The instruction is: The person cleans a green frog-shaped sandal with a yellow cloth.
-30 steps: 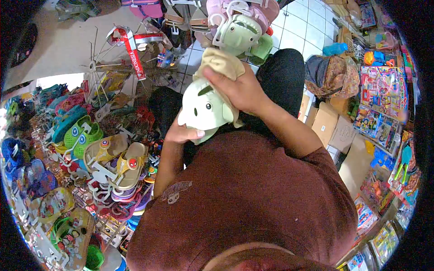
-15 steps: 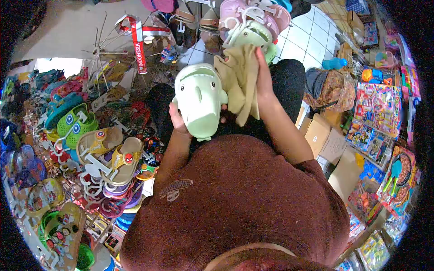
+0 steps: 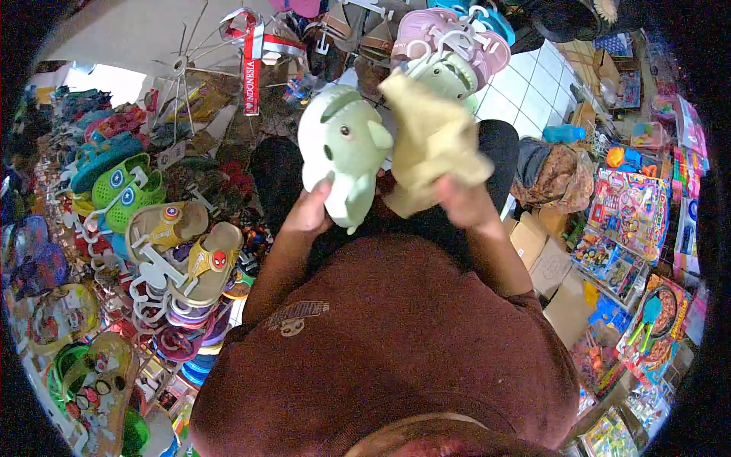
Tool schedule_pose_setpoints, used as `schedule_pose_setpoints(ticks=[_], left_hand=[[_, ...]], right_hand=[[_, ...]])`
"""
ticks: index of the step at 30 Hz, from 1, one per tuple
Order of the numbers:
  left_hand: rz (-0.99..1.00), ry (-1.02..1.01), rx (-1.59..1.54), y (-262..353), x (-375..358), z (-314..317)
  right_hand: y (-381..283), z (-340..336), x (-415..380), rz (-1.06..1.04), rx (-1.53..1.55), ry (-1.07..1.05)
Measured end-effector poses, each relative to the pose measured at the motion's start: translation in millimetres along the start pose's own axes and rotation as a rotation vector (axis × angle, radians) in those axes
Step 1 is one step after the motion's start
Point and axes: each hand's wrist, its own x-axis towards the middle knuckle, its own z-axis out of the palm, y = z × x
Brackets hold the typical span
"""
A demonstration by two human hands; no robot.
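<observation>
A pale green slipper (image 3: 352,156) shaped like an animal, with eyes and a mouth on it, is tilted on its side in front of my body. My left hand (image 3: 311,209) grips its lower left part, fingers closed. In my right hand (image 3: 466,202), slightly blurred, is a tan cloth (image 3: 432,129) that billows upward just right of the slipper, apart from it. Behind the cloth, a matching green slipper (image 3: 449,73) hangs partly hidden near pink sandals (image 3: 424,32) on white hangers.
Many sandals crowd my left, among them green clogs (image 3: 126,192) and tan sandals (image 3: 205,259). On the right are cardboard boxes (image 3: 550,263), a patterned bag (image 3: 560,179) and packaged toys (image 3: 628,213). A red-and-white ribbon (image 3: 252,76) hangs ahead, beside bare metal spokes (image 3: 180,67).
The slipper has turned from facing me onto its side. My right hand has moved down and the cloth has swung up and right. The head view has shifted slightly.
</observation>
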Motion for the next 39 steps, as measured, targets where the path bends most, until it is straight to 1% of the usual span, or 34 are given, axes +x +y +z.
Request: schedule_pose_setpoints(ticks=[1,2,3,4,5,7,10,12,13,15,16,17,18,20,21,22,24,25,28,30,32,34,35,38,39], left_hand=[[0.032,-0.032,0.127,-1.1,-0.9,-2.0],[-0.037,0.071,0.186,-1.4,-5.5,1.5],[0.037,0.025,0.06,-12.7,-1.2,0.4],[0.081,0.013,0.066,-17.7,1.3,-4.0],[0.126,0.001,0.071,-21.6,4.0,-7.4],[0.095,0.04,0.094,14.3,8.7,20.6],[0.196,0.111,0.035,13.7,14.4,12.6],[0.198,0.323,-0.143,26.3,16.2,22.0],[0.212,0.326,-0.192,36.5,17.0,21.1],[0.343,0.238,0.107,38.5,12.3,10.2],[0.374,0.202,0.094,37.3,12.4,10.9],[0.404,0.164,0.079,36.6,12.4,12.2],[0.391,0.166,0.116,33.3,10.6,9.4],[0.367,0.16,0.196,27.3,10.0,0.9],[0.412,0.122,0.296,30.4,12.3,1.9],[0.395,0.103,0.313,28.8,12.0,0.3],[0.357,0.063,0.343,23.0,10.4,-2.7],[0.376,-0.022,0.237,23.8,13.4,-3.0],[0.367,-0.067,0.198,27.5,14.0,8.2],[0.358,-0.055,0.228,27.8,15.8,15.8],[0.352,-0.045,0.25,28.7,17.5,20.4],[0.355,-0.04,0.261,30.9,17.9,24.5],[0.356,-0.037,0.267,31.5,17.9,26.2],[0.368,-0.02,0.258,30.7,14.1,33.6],[0.368,-0.011,0.248,29.0,11.8,36.4]], right_hand=[[-9.5,12.3,9.7,-0.105,-0.264,-0.109],[-13.0,20.7,17.4,-0.198,-0.505,-0.191],[-12.5,28.1,20.8,-0.252,-0.706,-0.243],[-7.5,30.7,21.5,-0.315,-0.958,-0.284],[-4.7,34.3,21.0,-0.312,-0.989,-0.279],[-1.2,39.3,19.4,-0.312,-1.052,-0.265],[0.3,41.2,12.7,-0.321,-1.078,-0.262],[21.1,45.9,-1.8,-0.348,-1.145,-0.417],[23.2,45.5,-8.2,-0.368,-1.121,-0.505],[27.1,41.1,-10.2,-0.245,-0.738,-0.44],[26.8,40.2,-9.8,-0.183,-0.547,-0.41],[21.6,40.5,-13.0,-0.202,-0.526,-0.25],[15.5,36.9,-13.8,-0.155,-0.456,-0.116],[14.7,19.4,-24.4,0.125,0.048,0.152],[5.4,14.6,-23.8,0.184,0.271,0.247],[-18.0,15.3,-12.3,0.165,0.354,0.229],[-37.7,5.1,-12.5,0.141,0.156,0.2],[-42.4,6.3,-8.6,0.004,-0.005,0.139],[-35.9,3.1,23.3,-0.421,-0.461,-0.079],[-40.3,16.8,25.5,-0.415,-0.652,-0.114],[-48.3,31.9,29.0,-0.485,-0.833,-0.187],[-38.0,32.9,26.7,-0.493,-0.813,-0.13],[-32.3,30.3,27.5,-0.453,-0.755,-0.071],[-21.1,25.6,30.7,-0.479,-0.733,-0.003],[-21.7,30.9,30.2,-0.456,-0.646,0.033]])
